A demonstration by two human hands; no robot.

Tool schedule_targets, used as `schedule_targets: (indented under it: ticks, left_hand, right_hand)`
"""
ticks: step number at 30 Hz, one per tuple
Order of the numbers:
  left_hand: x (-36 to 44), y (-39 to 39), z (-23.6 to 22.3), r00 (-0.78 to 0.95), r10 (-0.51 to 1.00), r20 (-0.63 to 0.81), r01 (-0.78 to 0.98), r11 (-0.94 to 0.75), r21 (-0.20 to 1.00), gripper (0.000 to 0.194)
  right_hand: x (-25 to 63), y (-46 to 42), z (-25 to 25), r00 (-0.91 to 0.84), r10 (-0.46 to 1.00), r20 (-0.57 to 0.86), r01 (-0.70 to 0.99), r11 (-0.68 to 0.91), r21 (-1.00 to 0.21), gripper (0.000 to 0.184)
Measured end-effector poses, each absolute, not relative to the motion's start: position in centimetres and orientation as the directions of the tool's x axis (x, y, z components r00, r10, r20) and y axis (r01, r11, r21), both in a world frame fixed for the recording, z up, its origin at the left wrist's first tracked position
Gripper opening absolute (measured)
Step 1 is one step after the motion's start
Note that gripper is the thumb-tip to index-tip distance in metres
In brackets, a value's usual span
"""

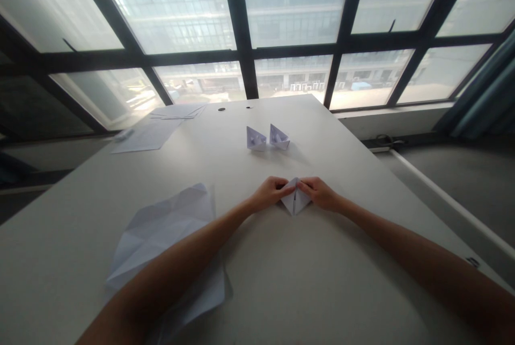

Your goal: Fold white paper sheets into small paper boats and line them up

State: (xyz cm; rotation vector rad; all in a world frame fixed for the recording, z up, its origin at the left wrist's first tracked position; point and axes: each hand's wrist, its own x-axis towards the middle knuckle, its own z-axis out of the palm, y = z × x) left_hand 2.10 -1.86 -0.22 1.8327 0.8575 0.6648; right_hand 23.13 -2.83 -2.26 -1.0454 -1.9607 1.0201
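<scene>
A small folded white paper piece, diamond-shaped with a centre crease, lies on the white table. My left hand pinches its left upper corner and my right hand pinches its right upper corner; the fingers of both are closed on the paper. Two finished folded paper boats stand side by side farther back on the table, apart from my hands.
A creased, unfolded white sheet lies at the near left, partly under my left forearm. Flat paper sheets rest at the far left corner. Large windows with dark frames rise behind the table. The table's right edge drops to the floor.
</scene>
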Motion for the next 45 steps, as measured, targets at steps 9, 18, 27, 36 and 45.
schedule_targets:
  ticks: [9,18,27,36,45]
  left_hand:
    - [2.05,-1.56,-0.68,0.589,0.806,0.058,0.322,-0.300,0.898,0.060]
    - [2.03,-1.68,-0.48,0.619,0.784,0.056,0.314,-0.311,0.897,0.059]
    - [2.13,-1.85,-0.24,0.575,0.816,0.056,0.283,-0.262,0.923,0.045]
    - [2.07,-2.00,-0.13,0.372,0.926,0.070,0.032,-0.088,0.996,0.044]
    - [2.16,-1.70,-0.86,0.445,0.890,0.095,0.109,-0.160,0.981,0.046]
  right_hand:
    - [23.06,-2.89,-2.19,-0.424,0.874,0.235,0.313,0.385,-0.868,0.034]
    - [23.24,-2.90,-2.05,-0.451,0.865,0.217,0.318,0.384,-0.867,0.033]
    - [23.24,-3.08,-1.86,-0.366,0.899,0.240,0.269,0.350,-0.897,0.036]
    - [23.58,-3.07,-1.82,-0.436,0.892,0.120,0.308,0.273,-0.911,0.041]
    - [23.40,-3.02,-2.18,-0.405,0.898,0.170,0.317,0.313,-0.895,0.035]
